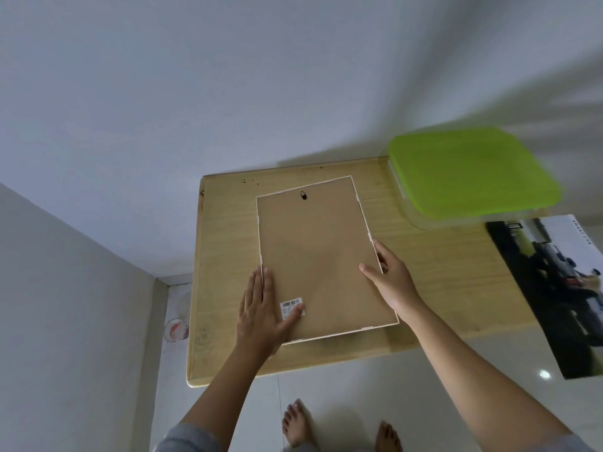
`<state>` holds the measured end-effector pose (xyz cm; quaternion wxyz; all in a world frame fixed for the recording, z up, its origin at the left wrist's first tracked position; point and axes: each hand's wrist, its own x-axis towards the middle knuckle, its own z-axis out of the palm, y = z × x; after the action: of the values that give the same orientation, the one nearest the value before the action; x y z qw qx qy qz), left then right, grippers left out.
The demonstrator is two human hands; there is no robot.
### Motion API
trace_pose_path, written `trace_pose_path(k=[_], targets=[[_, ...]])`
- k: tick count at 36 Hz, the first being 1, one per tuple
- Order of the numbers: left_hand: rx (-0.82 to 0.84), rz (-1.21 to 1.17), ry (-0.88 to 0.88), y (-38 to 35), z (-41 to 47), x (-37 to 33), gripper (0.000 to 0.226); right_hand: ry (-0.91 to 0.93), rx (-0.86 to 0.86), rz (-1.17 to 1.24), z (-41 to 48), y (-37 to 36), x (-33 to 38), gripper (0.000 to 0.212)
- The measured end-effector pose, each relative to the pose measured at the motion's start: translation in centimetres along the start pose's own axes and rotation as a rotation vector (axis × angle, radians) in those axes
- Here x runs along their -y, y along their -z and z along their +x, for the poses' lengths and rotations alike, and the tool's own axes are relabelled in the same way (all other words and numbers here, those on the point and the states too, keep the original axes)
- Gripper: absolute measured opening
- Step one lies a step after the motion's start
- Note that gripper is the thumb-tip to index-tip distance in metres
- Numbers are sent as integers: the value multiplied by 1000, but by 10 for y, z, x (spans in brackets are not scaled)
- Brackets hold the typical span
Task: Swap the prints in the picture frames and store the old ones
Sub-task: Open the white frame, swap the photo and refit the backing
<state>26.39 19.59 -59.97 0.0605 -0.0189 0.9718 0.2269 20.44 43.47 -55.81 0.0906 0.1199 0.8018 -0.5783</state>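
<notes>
Left hand [264, 308] lies flat, fingers straight, on the lower left corner of a face-down picture frame [313, 249], thumb touching its barcode label [291, 303]. Right hand [391, 278] grips the frame's right rim, thumb on the brown backing, fingers curled over the edge. The frame sits mid-picture on a wooden worktop [225, 256], long axis running away from the person, hanger [303, 195] at the far end. The right hand seems better placed to release the backing. A green-lidded box [470, 171] and a loose print [561, 288] lie at right.
</notes>
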Motion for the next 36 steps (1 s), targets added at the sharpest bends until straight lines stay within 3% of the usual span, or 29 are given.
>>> trace_pose_path(k=[4, 6, 9, 14, 18, 24, 36], targets=[[42, -43, 31, 9, 0, -5, 112, 43, -33, 89, -3, 0, 14, 49], [40, -118, 55, 18, 4, -15, 99, 87, -48, 92, -5, -1, 24, 45], [-48, -270, 19, 40, 23, -43, 74, 152, -70, 122, -5, 3, 45, 44], [-257, -576, -118, 110, 64, -120, 62, 282, -152, 179, -6, 19, 96, 49], [-304, -724, -218, 162, 87, -172, 63, 515, -200, 1, -13, 29, 133, 46], [-284, -883, -211, 201, 97, -211, 82, 920, -304, -320, -22, 40, 166, 46], [-394, -934, -134, 210, 90, -206, 71, 1023, -364, -528, -40, 27, 188, 43]])
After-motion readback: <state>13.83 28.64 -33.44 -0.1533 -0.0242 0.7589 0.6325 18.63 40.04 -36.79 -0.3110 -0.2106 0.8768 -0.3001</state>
